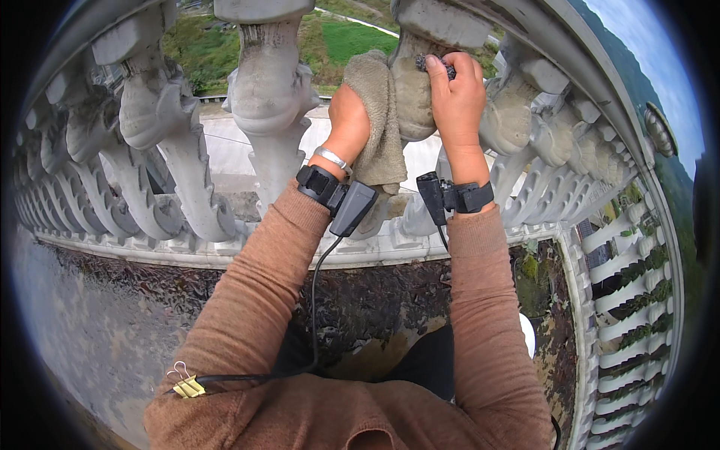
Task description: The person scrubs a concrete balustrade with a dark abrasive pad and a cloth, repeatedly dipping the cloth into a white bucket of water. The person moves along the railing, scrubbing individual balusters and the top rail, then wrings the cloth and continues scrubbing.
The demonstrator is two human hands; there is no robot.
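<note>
My left hand (349, 121) is at a grey-brown towel (379, 124), which hangs down beside a stone-like baluster (413, 90); its fingers are hidden under or behind the cloth. Between the thumb and fingers of my right hand (461, 95) is a dark grey scouring pad (436, 66), held against the upper part of that baluster. The baluster's bulge is stained brownish, while the baluster to the left (270, 84) looks paler with dark streaks near its top. Both wrists carry black strapped devices with cables.
A curved balustrade with a top rail (585, 50) runs across the front and turns down the right side. Below it is a pale base ledge (281, 260). Dark wet debris (388, 298) lies along the floor. Green ground shows beyond the balusters. A yellow binder clip (188, 387) holds the cable on the sleeve.
</note>
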